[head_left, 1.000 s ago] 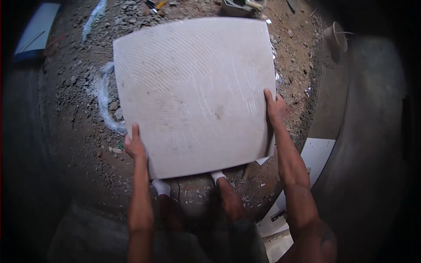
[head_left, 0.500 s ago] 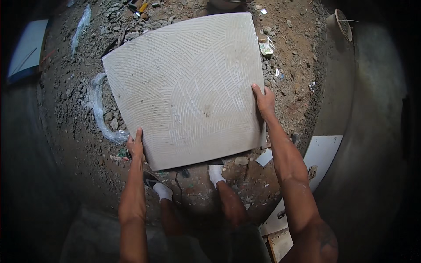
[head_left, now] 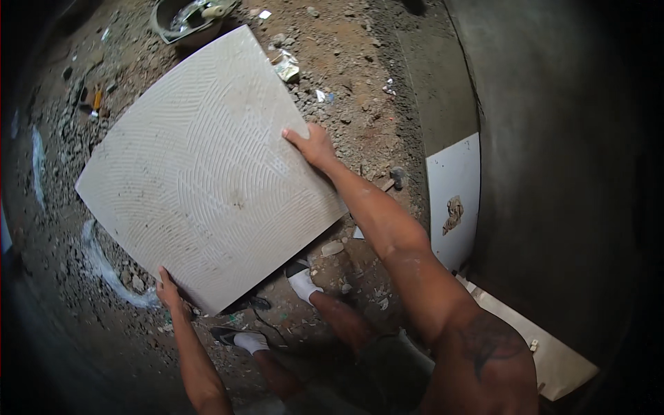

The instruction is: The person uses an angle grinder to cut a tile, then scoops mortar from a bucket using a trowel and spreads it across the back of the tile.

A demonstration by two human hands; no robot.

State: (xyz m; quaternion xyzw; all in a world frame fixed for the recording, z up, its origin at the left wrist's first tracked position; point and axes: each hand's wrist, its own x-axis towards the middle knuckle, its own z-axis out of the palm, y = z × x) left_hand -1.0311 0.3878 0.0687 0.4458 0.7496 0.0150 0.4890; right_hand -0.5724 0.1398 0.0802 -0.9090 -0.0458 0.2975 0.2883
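A large square tile (head_left: pixel 200 173), pale grey with combed ridges of adhesive over its upper face, is held up between my two hands. My left hand (head_left: pixel 168 289) grips its near left edge, thumb on the ridged face and fingers out of sight beneath. On the right edge, my right hand (head_left: pixel 315 145) holds on the same way, with the thumb over the top. The tile sits tilted in the view, above rubble and in front of my feet. Its underside is hidden.
A bucket (head_left: pixel 185 26) with tools stands beyond the tile. Crumpled plastic wrap (head_left: pixel 111 270) lies left on the rubble. Along the right wall runs a grey mortar strip (head_left: pixel 439 90), with a white tile (head_left: pixel 453 200) at its near end. A hammer (head_left: pixel 394 178) and a beige board (head_left: pixel 529 339) lie at right.
The view has swung to the right. In it, the tile and both hands sit further left and appear turned, and more of the wall strip and white tile shows. Both hands keep their hold.
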